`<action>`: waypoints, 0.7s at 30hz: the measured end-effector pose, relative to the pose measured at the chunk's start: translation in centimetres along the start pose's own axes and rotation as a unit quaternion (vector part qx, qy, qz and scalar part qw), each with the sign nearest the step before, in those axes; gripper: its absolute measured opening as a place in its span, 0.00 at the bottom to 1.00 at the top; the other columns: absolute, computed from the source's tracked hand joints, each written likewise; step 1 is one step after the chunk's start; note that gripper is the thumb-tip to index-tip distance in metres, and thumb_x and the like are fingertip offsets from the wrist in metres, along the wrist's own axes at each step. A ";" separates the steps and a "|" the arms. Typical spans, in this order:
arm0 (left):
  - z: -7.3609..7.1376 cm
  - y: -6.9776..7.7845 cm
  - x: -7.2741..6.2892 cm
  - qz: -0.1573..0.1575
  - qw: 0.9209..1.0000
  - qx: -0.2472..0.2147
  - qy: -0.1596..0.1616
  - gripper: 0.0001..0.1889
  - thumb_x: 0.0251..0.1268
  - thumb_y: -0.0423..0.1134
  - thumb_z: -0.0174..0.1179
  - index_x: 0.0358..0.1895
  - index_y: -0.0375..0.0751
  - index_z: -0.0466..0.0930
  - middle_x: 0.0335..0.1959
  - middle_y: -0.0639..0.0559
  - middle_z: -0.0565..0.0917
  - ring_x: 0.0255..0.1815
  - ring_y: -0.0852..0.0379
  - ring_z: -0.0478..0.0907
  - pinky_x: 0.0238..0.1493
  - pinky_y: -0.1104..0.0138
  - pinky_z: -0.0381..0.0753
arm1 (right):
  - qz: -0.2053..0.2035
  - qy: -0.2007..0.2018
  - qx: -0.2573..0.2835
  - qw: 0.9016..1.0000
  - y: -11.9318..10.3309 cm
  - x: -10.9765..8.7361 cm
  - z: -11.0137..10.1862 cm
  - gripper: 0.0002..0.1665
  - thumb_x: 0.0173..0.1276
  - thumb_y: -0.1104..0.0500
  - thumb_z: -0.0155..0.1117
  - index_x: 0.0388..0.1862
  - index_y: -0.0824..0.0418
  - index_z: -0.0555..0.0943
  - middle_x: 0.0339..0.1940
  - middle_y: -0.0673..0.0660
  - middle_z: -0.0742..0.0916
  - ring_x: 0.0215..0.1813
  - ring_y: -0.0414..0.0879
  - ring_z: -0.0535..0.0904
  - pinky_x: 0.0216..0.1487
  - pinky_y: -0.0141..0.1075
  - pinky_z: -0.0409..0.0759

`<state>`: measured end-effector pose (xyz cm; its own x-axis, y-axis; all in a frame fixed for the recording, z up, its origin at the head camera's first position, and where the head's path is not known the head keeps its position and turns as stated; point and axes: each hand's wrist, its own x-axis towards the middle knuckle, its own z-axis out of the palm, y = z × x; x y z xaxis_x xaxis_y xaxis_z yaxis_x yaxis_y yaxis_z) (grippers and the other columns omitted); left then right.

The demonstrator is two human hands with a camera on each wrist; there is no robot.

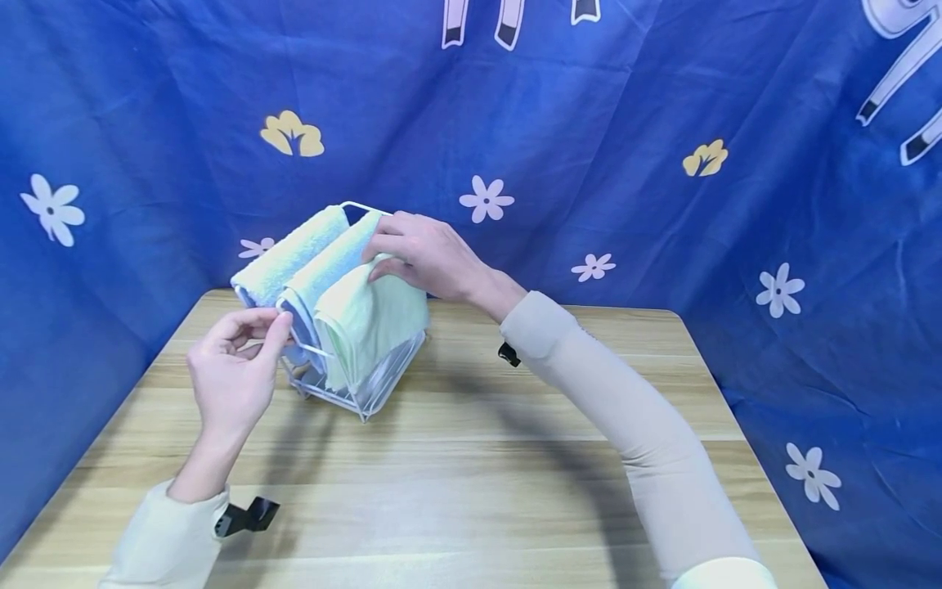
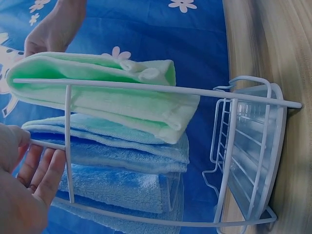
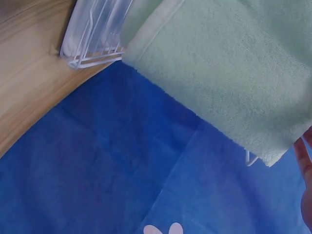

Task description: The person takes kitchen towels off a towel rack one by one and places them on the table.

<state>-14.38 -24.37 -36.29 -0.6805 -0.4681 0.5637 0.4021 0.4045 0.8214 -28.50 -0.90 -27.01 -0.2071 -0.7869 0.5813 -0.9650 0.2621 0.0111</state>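
Observation:
A white wire towel rack stands toward the back left of the table, with a clear tray at its base. Folded over its rods hang a pale green towel, a light blue towel in the middle and another blue towel at the far left. My left hand pinches a short rod end at the rack's near side between thumb and fingers. At the top of the green towel, my right hand grips the fold, its fingers partly hidden behind the cloth in the left wrist view.
The wooden table spreads in front of the rack and to its right. A blue curtain printed with flowers hangs close behind the rack and along both sides. Black wrist cameras sit at the cuffs.

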 end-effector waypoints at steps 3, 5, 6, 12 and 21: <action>-0.1 0.0 0.0 0.000 1.000 0.000 0.000 0.08 0.66 0.27 0.70 0.43 0.23 0.87 0.29 0.78 0.86 0.28 0.77 0.83 0.32 0.86 0.82 | -0.005 0.008 -0.003 1.000 0.0 0.0 -0.2 0.13 0.69 0.47 0.74 0.44 0.53 0.90 0.44 0.49 0.90 0.43 0.44 0.82 0.48 0.32 0.81; -0.1 0.1 0.0 -0.001 1.000 -0.001 -0.001 0.08 0.66 0.27 0.70 0.43 0.24 0.87 0.29 0.78 0.86 0.28 0.77 0.83 0.32 0.86 0.82 | -0.009 0.014 -0.007 1.000 0.0 0.1 -0.4 0.12 0.69 0.48 0.74 0.44 0.53 0.90 0.42 0.49 0.90 0.43 0.44 0.82 0.47 0.31 0.81; -0.1 0.1 0.0 -0.001 1.000 0.000 -0.001 0.08 0.66 0.27 0.70 0.43 0.24 0.87 0.29 0.78 0.86 0.28 0.77 0.83 0.32 0.86 0.82 | -0.011 0.017 -0.009 1.000 0.0 0.1 -0.4 0.12 0.69 0.48 0.74 0.44 0.53 0.90 0.42 0.50 0.89 0.43 0.44 0.82 0.47 0.31 0.81; -0.1 0.2 0.0 -0.001 1.000 0.004 -0.003 0.07 0.66 0.27 0.70 0.43 0.24 0.87 0.28 0.79 0.86 0.28 0.77 0.83 0.32 0.86 0.82 | -0.018 0.035 -0.010 0.999 0.1 0.2 -1.1 0.10 0.70 0.51 0.75 0.44 0.54 0.90 0.39 0.51 0.88 0.42 0.44 0.81 0.45 0.30 0.81; -0.1 0.3 0.0 0.001 1.000 0.001 -0.006 0.08 0.66 0.27 0.70 0.43 0.24 0.87 0.29 0.78 0.86 0.28 0.77 0.83 0.33 0.86 0.82 | -0.026 0.066 -0.002 0.997 0.4 0.2 -2.4 0.09 0.68 0.54 0.76 0.42 0.57 0.90 0.38 0.53 0.88 0.42 0.46 0.81 0.44 0.32 0.82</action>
<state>-14.21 -24.36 -35.99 -0.6878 -0.4574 0.5636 0.4021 0.4063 0.8205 -28.58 0.40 -24.94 -0.1325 -0.7191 0.6822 -0.9733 0.2247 0.0479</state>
